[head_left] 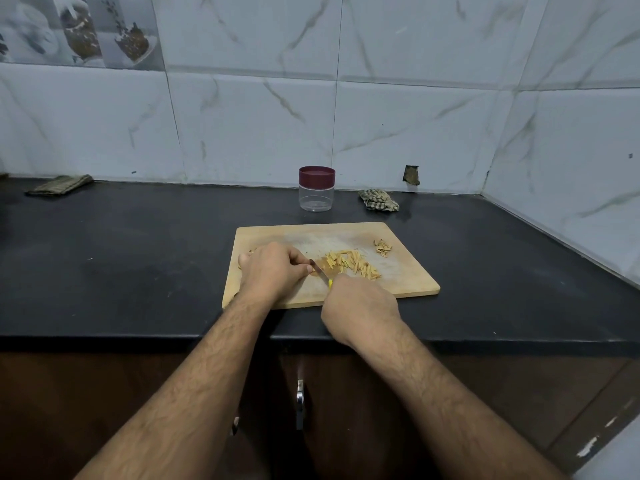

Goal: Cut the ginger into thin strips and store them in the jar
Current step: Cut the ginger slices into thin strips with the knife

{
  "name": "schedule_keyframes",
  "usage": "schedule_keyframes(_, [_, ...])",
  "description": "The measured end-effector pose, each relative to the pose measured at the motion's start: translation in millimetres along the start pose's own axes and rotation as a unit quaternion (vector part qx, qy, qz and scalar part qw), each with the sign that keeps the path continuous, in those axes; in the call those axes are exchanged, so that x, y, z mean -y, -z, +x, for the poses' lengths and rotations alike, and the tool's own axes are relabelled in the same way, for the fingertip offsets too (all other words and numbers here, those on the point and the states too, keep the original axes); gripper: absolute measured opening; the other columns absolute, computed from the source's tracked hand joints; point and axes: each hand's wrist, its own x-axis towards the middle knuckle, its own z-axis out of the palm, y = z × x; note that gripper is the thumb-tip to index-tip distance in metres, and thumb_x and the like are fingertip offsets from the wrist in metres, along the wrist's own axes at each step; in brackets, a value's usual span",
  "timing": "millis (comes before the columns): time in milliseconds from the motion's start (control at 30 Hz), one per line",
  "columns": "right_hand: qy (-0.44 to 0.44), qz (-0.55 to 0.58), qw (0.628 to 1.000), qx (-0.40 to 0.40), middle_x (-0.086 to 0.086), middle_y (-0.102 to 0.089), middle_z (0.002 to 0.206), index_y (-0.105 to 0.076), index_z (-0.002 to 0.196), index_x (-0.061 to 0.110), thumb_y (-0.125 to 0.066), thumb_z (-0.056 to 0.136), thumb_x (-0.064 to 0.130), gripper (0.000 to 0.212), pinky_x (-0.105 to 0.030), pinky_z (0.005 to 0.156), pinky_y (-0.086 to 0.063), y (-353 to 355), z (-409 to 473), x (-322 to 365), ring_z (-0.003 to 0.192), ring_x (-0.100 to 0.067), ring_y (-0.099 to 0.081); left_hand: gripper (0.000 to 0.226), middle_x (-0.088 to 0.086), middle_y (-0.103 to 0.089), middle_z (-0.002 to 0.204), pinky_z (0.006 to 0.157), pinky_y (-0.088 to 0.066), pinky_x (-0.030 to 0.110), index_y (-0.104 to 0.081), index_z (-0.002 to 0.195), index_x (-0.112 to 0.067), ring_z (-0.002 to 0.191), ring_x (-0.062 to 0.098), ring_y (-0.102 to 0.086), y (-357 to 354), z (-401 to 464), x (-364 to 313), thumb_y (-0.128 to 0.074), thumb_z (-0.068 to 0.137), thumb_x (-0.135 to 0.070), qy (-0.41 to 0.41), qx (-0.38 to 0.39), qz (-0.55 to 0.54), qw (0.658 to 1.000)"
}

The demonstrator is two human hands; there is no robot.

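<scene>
The left hand (pixel 273 271) lies knuckles-up on the cutting board (pixel 408 275), its fingers (pixel 304 263) curled down and pinching a small piece of ginger against the wood right at the knife blade; the piece itself is almost wholly hidden under them. The right hand (pixel 360 306) grips the knife (pixel 320 270) with fingers wrapped round its yellow handle, the dark blade angled up and left so its tip meets the left fingertips. Just right of the blade, a loose heap of ginger strips (pixel 349 263) spreads across the middle of the board. A small pile of peel scraps (pixel 382 247) sits near the board's far right corner. Behind the board stands the clear jar (pixel 316 194), upright, its maroon lid on. The board rests on a black table (pixel 138 254); one folded cloth (pixel 378 200) lies right of the jar, another cloth (pixel 60 184) far left by the wall.
</scene>
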Motion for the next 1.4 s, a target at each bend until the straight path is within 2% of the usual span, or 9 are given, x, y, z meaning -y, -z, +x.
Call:
schedule_keyframes(100, [-0.001,0.004,1.0,0.002,-0.004,-0.06,0.113,-0.052,0.126,0.016,-0.053,0.093,0.014,0.033,-0.034,0.069,-0.042,-3,0,3,0.087,-0.022,-0.048,0.019,-0.023,-0.071,0.096,0.085,-0.019,0.037,-0.068,0.07,-0.037,0.101,0.006,-0.058,0,0,1,-0.068,0.088,-0.043,-0.001,0.003,0.0,1.0])
schedule_keyframes(233, [-0.004,0.024,1.0,-0.007,-0.005,-0.061,0.113,-0.05,0.126,0.015,-0.051,0.094,0.015,0.032,-0.034,0.069,-0.041,-2,1,0,0.087,-0.022,-0.049,0.016,-0.022,-0.072,0.091,0.087,-0.019,0.037,-0.071,0.073,-0.037,0.099,0.006,-0.058,-2,2,3,-0.068,0.088,-0.043,0.0,-0.001,-0.001,1.0])
schedule_keyframes(367, [0.0,0.025,1.0,-0.006,-0.004,-0.056,0.104,-0.052,0.125,0.015,-0.05,0.095,0.017,0.03,-0.034,0.068,-0.041,-2,1,-1,0.086,-0.021,-0.049,0.015,-0.023,-0.071,0.093,0.086,-0.018,0.036,-0.072,0.075,-0.038,0.1,0.005,-0.058,-2,2,3,-0.067,0.089,-0.042,0.001,-0.001,-0.006,1.0])
schedule_keyframes(500, [0.004,0.022,1.0,0.001,-0.005,-0.059,0.111,-0.053,0.125,0.015,-0.049,0.095,0.016,0.03,-0.034,0.069,-0.041,-2,-1,0,0.087,-0.021,-0.048,0.013,-0.023,-0.071,0.095,0.086,-0.018,0.036,-0.074,0.079,-0.037,0.101,0.006,-0.058,-2,2,3,-0.067,0.088,-0.043,0.001,0.0,-0.002,1.0])
schedule_keyframes(633, [-0.001,0.024,1.0,0.006,-0.004,-0.057,0.107,-0.052,0.125,0.015,-0.051,0.094,0.015,0.031,-0.034,0.069,-0.04,-3,0,1,0.087,-0.022,-0.048,0.012,-0.023,-0.072,0.096,0.087,-0.021,0.039,-0.076,0.083,-0.037,0.101,0.007,-0.059,-2,3,3,-0.066,0.088,-0.044,-0.001,0.002,0.007,1.0])
schedule_keyframes(867, [-0.003,0.002,1.0,0.023,-0.006,-0.06,0.12,-0.053,0.13,0.014,-0.053,0.095,0.015,0.034,-0.035,0.071,-0.042,-1,4,8,0.087,-0.022,-0.047,0.018,-0.023,-0.072,0.095,0.09,-0.024,0.041,-0.07,0.071,-0.037,0.099,0.007,-0.059,-1,2,2,-0.064,0.087,-0.039,0.001,0.003,0.005,1.0])
schedule_keyframes(1133, [-0.01,-0.01,0.999,0.031,-0.004,-0.059,0.107,-0.056,0.122,0.017,-0.055,0.092,0.011,0.031,-0.035,0.068,-0.045,-5,-15,-9,0.086,-0.022,-0.052,0.019,-0.023,-0.071,0.093,0.092,-0.026,0.042,-0.069,0.07,-0.037,0.097,0.008,-0.059,0,0,0,-0.062,0.088,-0.038,0.001,0.0,0.015,1.0])
schedule_keyframes(1400, [-0.004,0.011,1.0,0.009,-0.005,-0.061,0.112,-0.053,0.124,0.015,-0.052,0.092,0.012,0.032,-0.034,0.07,-0.043,0,-11,-5,0.086,-0.023,-0.049,0.02,-0.023,-0.071,0.086,0.086,-0.022,0.038,-0.071,0.067,-0.034,0.094,0.006,-0.059,-2,1,1,-0.062,0.085,-0.033,0.004,-0.001,0.001,1.0])
